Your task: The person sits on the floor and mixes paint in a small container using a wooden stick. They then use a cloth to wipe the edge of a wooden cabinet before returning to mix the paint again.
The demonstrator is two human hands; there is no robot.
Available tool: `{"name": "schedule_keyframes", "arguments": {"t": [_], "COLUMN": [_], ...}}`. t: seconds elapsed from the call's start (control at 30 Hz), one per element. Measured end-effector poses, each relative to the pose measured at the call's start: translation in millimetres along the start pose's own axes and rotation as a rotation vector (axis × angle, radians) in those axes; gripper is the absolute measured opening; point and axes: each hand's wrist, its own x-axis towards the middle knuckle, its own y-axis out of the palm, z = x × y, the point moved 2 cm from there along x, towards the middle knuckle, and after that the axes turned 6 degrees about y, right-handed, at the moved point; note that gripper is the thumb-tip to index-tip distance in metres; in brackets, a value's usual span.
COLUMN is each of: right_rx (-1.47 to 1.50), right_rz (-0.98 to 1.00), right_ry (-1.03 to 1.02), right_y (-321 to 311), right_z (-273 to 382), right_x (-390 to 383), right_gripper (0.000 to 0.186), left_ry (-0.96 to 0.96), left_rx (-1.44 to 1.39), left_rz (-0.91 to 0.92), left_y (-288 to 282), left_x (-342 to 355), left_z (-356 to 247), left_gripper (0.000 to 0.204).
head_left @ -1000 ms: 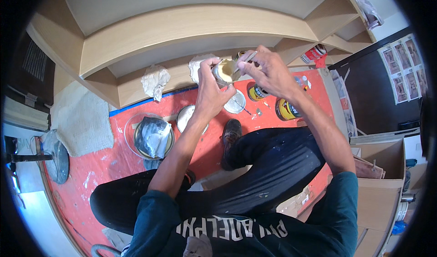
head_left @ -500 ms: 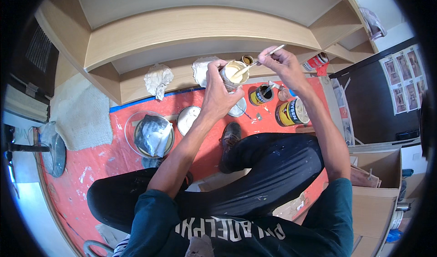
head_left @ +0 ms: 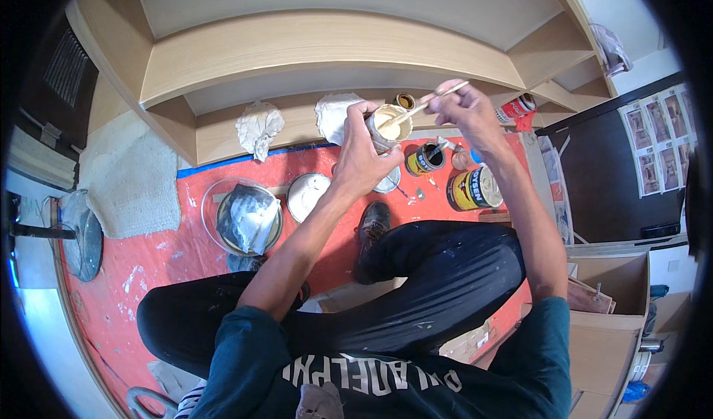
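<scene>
My left hand (head_left: 362,154) is wrapped round a small cup (head_left: 402,131) with cream-coloured paint in it, held up in front of the shelf. Between the fingers of my right hand (head_left: 466,117) is the handle of a paintbrush (head_left: 426,101), which slants down to the left. Its bristle end rests in the cream paint inside the cup. Below my right hand stand an open dark can with a yellow label (head_left: 422,160) and a larger yellow-and-black can (head_left: 469,189). A small open jar of brown liquid (head_left: 404,101) sits on the shelf behind the cup.
A wooden shelf unit (head_left: 327,47) spans the far side, with crumpled paper (head_left: 259,129) on its bottom board. On the red floor covering (head_left: 148,285) are a clear-rimmed tub (head_left: 210,218) holding a grey bag and a whitish round lid (head_left: 307,196). A red can (head_left: 514,109) stands right.
The cup has shifted slightly right and tipped a little, its opening turned more toward the right. My right hand has turned, and the brush lies at a somewhat different slant, still in the cup.
</scene>
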Motion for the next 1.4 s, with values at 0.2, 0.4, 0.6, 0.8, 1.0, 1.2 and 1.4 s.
{"name": "schedule_keyframes", "arguments": {"t": [0.2, 0.4, 0.6, 0.8, 1.0, 1.2, 1.4], "right_rx": [-0.062, -0.044, 0.006, -0.093, 0.061, -0.081, 0.128], "right_rz": [-0.034, -0.074, -0.072, -0.049, -0.115, -0.114, -0.090], "right_ry": [-0.008, -0.051, -0.073, 0.005, -0.074, -0.027, 0.002], "right_y": [-18, -28, -29, -6, -21, -16, -19], "right_z": [2, 2, 3, 3, 6, 1, -4], "right_x": [5, 5, 0, 3, -1, 3, 1], "right_gripper": [0.022, 0.021, 0.020, 0.016, 0.016, 0.016, 0.018], "left_ry": [-0.001, 0.012, 0.029, 0.044, 0.035, 0.019, -0.003], "left_rx": [0.020, 0.036, 0.071, 0.081, 0.051, 0.001, -0.046], "left_rz": [0.004, -0.003, -0.003, 0.013, -0.002, -0.022, -0.052], "left_y": [-1, 0, 0, 0, -1, -1, -6], "left_x": [-1, -2, 0, -3, -3, 1, 1], "left_z": [1, 5, 0, -1, 1, -1, -2], "left_gripper": [0.070, 0.070, 0.072, 0.072, 0.071, 0.071, 0.070]}}
